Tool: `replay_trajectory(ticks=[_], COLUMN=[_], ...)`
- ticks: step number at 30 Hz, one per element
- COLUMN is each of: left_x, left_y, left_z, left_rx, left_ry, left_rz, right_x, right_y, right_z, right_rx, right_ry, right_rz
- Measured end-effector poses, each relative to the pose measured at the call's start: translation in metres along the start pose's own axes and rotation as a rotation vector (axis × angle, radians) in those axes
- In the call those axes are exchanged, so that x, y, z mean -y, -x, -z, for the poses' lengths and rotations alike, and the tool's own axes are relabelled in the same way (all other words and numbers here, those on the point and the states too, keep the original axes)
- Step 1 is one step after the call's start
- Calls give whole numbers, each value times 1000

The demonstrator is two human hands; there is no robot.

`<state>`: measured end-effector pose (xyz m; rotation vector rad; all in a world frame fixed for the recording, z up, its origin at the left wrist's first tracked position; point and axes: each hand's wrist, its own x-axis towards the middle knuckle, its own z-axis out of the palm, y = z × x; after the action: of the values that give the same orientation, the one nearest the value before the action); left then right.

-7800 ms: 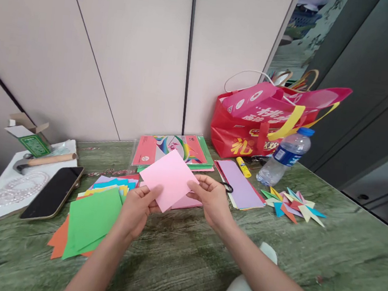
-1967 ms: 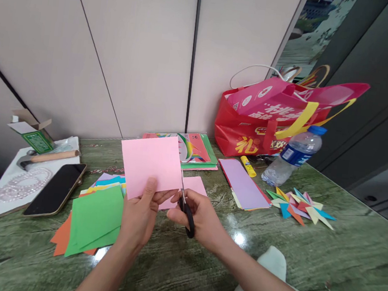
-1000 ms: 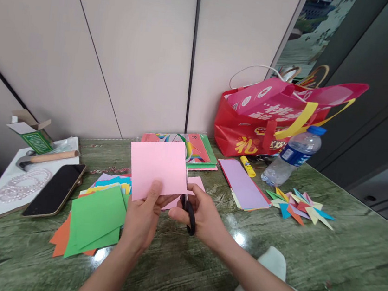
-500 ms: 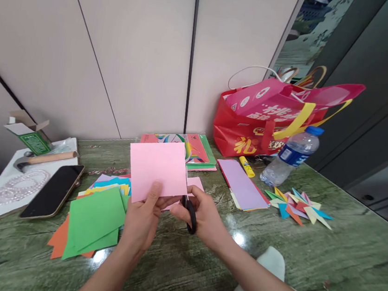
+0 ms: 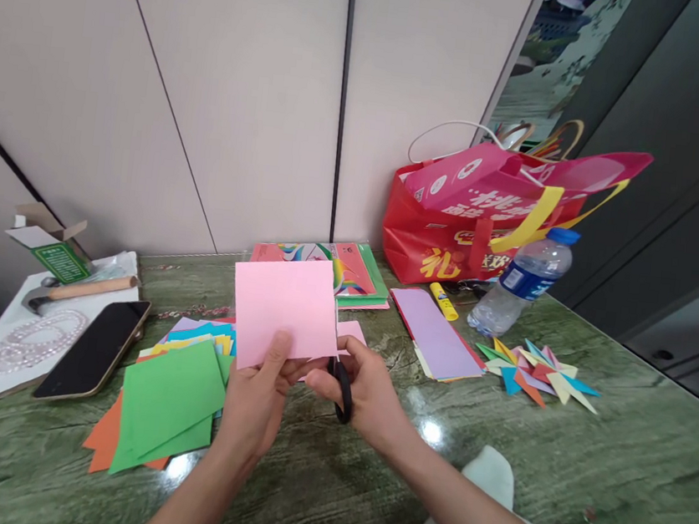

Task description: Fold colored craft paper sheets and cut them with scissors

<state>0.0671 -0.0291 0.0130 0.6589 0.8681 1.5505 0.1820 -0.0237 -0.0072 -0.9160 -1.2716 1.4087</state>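
Observation:
My left hand (image 5: 262,391) pinches a pink sheet of paper (image 5: 285,301) near its lower edge, thumb in front and fingers behind. The sheet is held up nearly facing me. My right hand (image 5: 364,386) is closed round the black handles of a pair of scissors (image 5: 342,389). The blades lie along the sheet's right edge, mostly hidden behind or beside the paper. Another pink piece (image 5: 352,334) shows behind the right hand; I cannot tell whether it is separate. Left of my hands lies a stack of green paper squares (image 5: 173,398) over other colours.
A paper pad (image 5: 364,276) lies behind the hands. To the right are purple strips (image 5: 439,335), a yellow glue stick (image 5: 444,301), a water bottle (image 5: 524,282), folded paper stars (image 5: 542,372) and a red bag (image 5: 435,230). A phone (image 5: 93,350) and a hammer (image 5: 84,291) lie left.
Almost nothing differs. The view has shifted slightly; both hands keep the same hold on the pink sheet and the scissors.

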Motion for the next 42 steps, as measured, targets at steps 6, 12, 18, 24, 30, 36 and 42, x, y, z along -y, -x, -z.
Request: replay_trajectory(ticks=[6,12,18,24,30,36,42], left_x=[2,-1,-12,-15,-11,-28,-47], left_y=[2,0,-4,-5,-5,-14,-21], left_z=[-2,3,7,6,3,19,37], left_rx=[7,58,140,84,-9,90,145], left_ry=[-36,-74,-98,-61,-33,-137,-240], left_rz=[-13,-38,-55,-28,14,87,201], right_x=[1,3,2,3,8,13,19], right_y=[-1,-2,-2,-3,-3,-3,-6], right_z=[4,4,7,5,2,10,16], right_rx=[13,-5,-16,-32,-174,-142,-19], right_ry=[-17,-7,70,41,-60,-61,35], right_rz=[28,10,-14,-4,46,72,15])
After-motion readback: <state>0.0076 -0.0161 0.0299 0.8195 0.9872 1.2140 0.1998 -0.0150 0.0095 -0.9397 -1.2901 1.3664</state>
